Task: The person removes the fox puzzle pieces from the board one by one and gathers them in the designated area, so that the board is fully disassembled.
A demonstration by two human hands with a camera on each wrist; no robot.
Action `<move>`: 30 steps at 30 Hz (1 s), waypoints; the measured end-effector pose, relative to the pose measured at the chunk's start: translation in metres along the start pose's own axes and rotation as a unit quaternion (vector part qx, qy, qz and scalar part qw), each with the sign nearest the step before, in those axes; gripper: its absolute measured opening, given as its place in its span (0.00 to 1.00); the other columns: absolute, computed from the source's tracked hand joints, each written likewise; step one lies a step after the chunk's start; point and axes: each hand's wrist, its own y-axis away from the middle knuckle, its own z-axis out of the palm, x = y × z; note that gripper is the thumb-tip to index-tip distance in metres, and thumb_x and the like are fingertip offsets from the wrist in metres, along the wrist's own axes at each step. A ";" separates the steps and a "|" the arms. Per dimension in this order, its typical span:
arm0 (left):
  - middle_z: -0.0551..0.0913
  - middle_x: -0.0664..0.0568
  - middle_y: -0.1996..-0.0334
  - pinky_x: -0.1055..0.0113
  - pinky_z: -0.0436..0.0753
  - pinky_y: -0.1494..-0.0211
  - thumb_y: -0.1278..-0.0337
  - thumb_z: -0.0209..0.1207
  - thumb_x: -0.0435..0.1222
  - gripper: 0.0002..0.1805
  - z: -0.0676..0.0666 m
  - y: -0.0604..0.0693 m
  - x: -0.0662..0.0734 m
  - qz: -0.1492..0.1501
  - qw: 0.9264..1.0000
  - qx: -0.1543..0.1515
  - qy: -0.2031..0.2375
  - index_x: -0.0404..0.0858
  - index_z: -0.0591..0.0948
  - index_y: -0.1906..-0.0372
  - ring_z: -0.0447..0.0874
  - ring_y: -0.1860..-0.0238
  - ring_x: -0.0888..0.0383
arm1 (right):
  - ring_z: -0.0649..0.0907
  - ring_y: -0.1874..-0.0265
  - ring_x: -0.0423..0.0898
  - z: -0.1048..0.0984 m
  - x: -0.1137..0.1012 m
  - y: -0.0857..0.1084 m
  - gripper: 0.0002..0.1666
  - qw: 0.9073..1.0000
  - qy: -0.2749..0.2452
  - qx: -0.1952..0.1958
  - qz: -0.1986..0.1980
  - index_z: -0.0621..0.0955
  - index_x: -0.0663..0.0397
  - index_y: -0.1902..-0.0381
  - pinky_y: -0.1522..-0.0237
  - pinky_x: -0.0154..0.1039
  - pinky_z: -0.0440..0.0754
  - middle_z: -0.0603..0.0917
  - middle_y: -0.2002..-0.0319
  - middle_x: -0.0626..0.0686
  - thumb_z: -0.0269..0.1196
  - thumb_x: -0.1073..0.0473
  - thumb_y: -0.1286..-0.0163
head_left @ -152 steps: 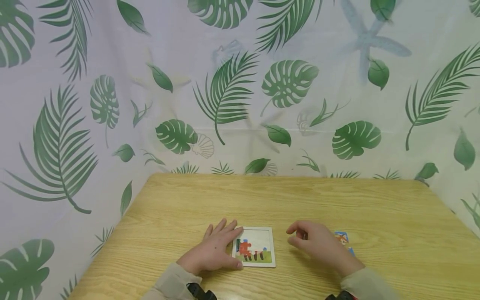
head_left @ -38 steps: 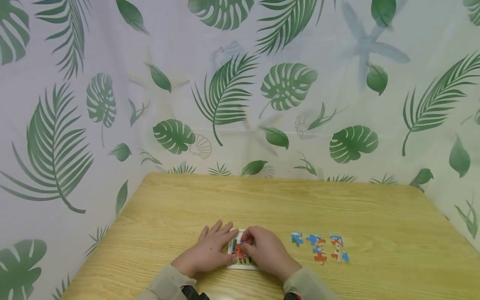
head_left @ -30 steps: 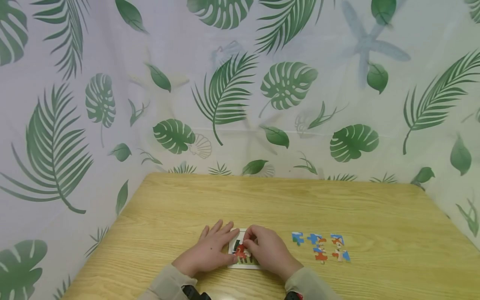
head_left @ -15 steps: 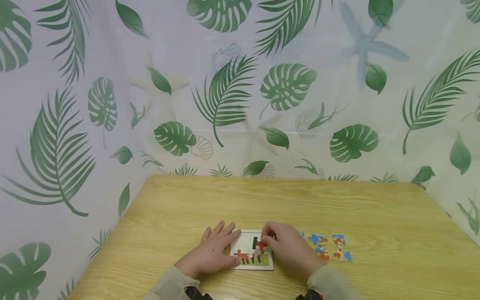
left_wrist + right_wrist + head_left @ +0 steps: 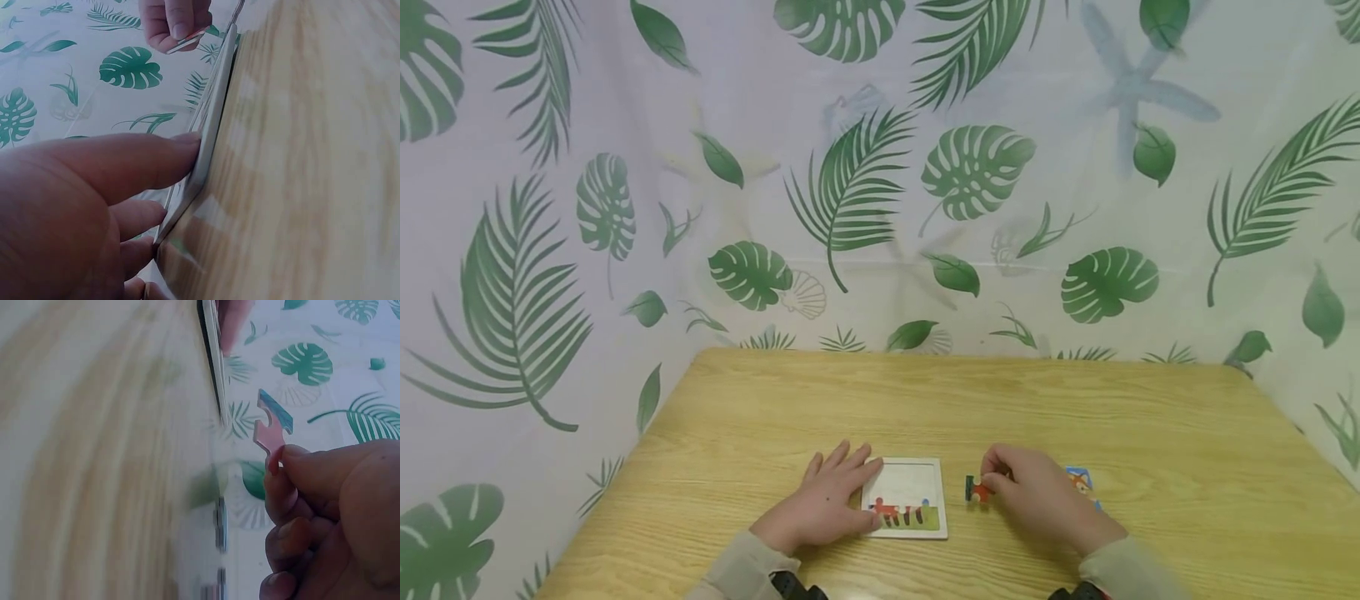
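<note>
**Q:** What had changed in the head view?

**A:** A red-and-dark-green jigsaw piece (image 5: 981, 493), within the outline of the white puzzle tray (image 5: 902, 479) half a second earlier, was now beyond its right rim, pinched in the right hand (image 5: 1037, 496). The left hand (image 5: 822, 500) had stayed at the tray's left side, fingers straight and spread.

**Q:** What did that mean for the work?

**A:** One piece fewer in the tray, by the look of it. Only the bottom strip (image 5: 917, 518), green with dark stripes and a touch of red, appeared seated; above it showed pale backing.

**Q:** And the open room?

**A:** Wood showed between the tray's right rim and the loose fox-picture pieces (image 5: 1081, 479), partly hidden by the right hand. Behind the tray, the wood-grain tabletop (image 5: 790, 400) ran back to a leaf-print sheet (image 5: 1015, 317).

**Q:** The left wrist view?

**A:** The tray lay flat, seen nearly edge-on, the left thumb resting straight on its rim. Past the tray's far end, the right hand held the piece raised.

**Q:** The right wrist view?

**A:** Thumb and index finger gripped the piece at one end, the other fingers curled below. Its notched outer edge stood free, apart from both tray and wood. Blurred edges of loose pieces showed lower down, too soft to tell their pictures.
</note>
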 end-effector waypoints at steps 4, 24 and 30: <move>0.53 0.45 0.20 0.34 0.35 0.26 0.39 0.64 0.53 0.44 0.000 0.000 -0.001 0.001 1.000 0.000 -0.006 0.43 0.63 0.21 0.39 0.20 0.40 | 0.73 0.76 0.40 -0.007 0.013 0.006 0.08 1.000 0.000 -0.002 0.002 0.78 0.43 0.67 0.70 0.36 0.71 0.78 0.74 0.40 0.61 0.59 0.25; 0.54 0.46 0.20 0.35 0.36 0.25 0.40 0.65 0.52 0.44 0.000 -0.001 0.001 -0.002 1.000 0.000 -0.001 0.44 0.64 0.21 0.39 0.20 0.41 | 0.74 0.75 0.39 -0.008 0.032 0.013 0.10 0.998 0.060 -0.007 0.005 0.79 0.42 0.70 0.69 0.37 0.73 0.78 0.74 0.38 0.63 0.61 0.27; 0.54 0.45 0.20 0.34 0.36 0.26 0.39 0.64 0.54 0.45 0.000 0.000 0.000 0.001 1.000 0.001 0.003 0.44 0.63 0.21 0.39 0.20 0.41 | 0.74 0.76 0.39 -0.007 0.032 0.013 0.10 0.998 0.067 -0.005 0.006 0.79 0.42 0.70 0.69 0.38 0.74 0.78 0.75 0.38 0.64 0.61 0.28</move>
